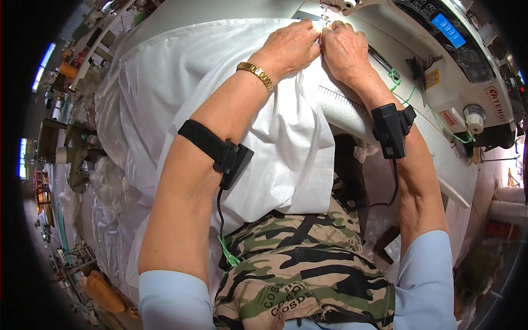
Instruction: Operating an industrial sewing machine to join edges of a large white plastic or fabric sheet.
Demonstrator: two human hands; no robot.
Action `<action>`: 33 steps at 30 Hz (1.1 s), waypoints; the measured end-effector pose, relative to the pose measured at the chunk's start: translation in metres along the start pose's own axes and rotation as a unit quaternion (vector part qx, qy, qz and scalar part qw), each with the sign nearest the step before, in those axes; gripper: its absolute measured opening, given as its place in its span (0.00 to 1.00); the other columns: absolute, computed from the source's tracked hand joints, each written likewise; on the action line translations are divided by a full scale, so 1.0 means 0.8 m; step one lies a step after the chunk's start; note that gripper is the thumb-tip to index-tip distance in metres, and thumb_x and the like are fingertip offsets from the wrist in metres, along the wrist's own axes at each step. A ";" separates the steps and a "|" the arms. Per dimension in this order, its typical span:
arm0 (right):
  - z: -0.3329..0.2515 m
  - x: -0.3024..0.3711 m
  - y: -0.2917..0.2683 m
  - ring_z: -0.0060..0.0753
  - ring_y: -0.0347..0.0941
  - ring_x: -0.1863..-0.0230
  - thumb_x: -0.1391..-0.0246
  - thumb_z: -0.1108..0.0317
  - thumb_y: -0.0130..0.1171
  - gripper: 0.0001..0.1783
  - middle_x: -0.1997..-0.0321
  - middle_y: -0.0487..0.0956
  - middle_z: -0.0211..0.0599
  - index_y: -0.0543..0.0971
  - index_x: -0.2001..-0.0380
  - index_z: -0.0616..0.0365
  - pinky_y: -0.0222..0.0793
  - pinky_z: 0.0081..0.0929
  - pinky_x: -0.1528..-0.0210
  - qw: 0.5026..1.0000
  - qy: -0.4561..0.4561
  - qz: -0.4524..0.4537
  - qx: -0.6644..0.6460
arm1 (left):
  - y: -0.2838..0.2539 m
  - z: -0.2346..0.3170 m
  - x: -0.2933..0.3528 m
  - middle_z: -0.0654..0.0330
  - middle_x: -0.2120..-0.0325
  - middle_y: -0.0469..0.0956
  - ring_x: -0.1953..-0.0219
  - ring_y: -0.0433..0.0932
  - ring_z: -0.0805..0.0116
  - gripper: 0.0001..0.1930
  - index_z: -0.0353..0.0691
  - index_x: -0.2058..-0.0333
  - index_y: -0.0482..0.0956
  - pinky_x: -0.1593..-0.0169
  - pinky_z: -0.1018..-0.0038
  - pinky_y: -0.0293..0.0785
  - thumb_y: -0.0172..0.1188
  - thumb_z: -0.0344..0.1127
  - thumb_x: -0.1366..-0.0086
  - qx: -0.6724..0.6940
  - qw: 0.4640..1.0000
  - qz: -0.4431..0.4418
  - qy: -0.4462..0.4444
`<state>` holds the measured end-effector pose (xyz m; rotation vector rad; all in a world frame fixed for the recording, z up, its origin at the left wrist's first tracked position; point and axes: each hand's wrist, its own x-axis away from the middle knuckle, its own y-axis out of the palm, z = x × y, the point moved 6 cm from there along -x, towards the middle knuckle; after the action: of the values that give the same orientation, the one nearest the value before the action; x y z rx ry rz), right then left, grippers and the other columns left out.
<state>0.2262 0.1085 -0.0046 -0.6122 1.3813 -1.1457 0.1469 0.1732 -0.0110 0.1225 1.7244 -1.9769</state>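
Observation:
A large sheet of white fabric point(280, 148) drapes over the sewing machine's bed and down across my lap, gathered in folds below my wrists. At its far edge, just in front of the machine's needle area point(325, 17), my left hand point(292, 45) is closed on the cloth with its fingers bent. My right hand point(345, 50) sits close beside it, thumbs nearly meeting, its fingers curled down on the same edge. The fingertips of both hands are partly hidden by the knuckles.
The white sewing machine point(467, 71) spans the upper right, with a lit blue display point(448, 31) and a knob point(474, 117). Green thread point(394, 80) lies along its bed near a printed ruler scale point(344, 99). Clear plastic point(110, 184) hangs at the left.

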 end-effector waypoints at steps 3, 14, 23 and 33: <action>0.003 -0.001 0.004 0.41 0.76 0.54 0.50 0.68 0.55 0.10 0.59 0.79 0.43 0.83 0.67 0.59 0.71 0.44 0.57 1.000 0.002 0.019 0.006 | 0.001 -0.001 -0.005 0.56 0.59 0.74 0.57 0.78 0.57 0.13 0.40 0.60 0.77 0.51 0.62 0.76 0.48 0.41 0.34 0.001 1.000 -0.002 0.005; 0.005 0.004 0.010 0.44 0.73 0.50 0.46 0.67 0.52 0.13 0.55 0.78 0.45 0.81 0.62 0.62 0.69 0.45 0.52 0.999 0.036 0.013 -0.018 | 0.005 -0.007 -0.009 0.56 0.57 0.75 0.54 0.76 0.57 0.15 0.40 0.56 0.77 0.49 0.62 0.74 0.50 0.41 0.33 -0.003 1.000 0.020 0.010; -0.041 0.136 -0.083 0.49 0.71 0.50 0.42 0.70 0.49 0.13 0.57 0.78 0.47 0.76 0.58 0.66 0.63 0.40 0.47 0.955 -0.037 0.023 -0.293 | -0.034 0.022 0.063 0.43 0.58 0.77 0.54 0.76 0.45 0.17 0.32 0.56 0.78 0.49 0.59 0.71 0.52 0.39 0.36 0.223 0.974 -0.024 -0.031; -0.072 0.307 -0.075 0.26 0.76 0.63 0.40 0.68 0.56 0.17 0.65 0.81 0.42 0.73 0.51 0.66 0.71 0.24 0.58 0.829 0.230 0.042 -0.508 | -0.095 0.151 0.277 0.52 0.71 0.73 0.69 0.74 0.57 0.13 0.33 0.66 0.74 0.66 0.67 0.70 0.66 0.33 0.45 0.202 0.979 -0.009 -0.032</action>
<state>0.1110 -0.1152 -0.0673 -1.0315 2.4286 -0.3911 -0.0461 -0.0059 -0.0057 0.1800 1.2677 -2.2949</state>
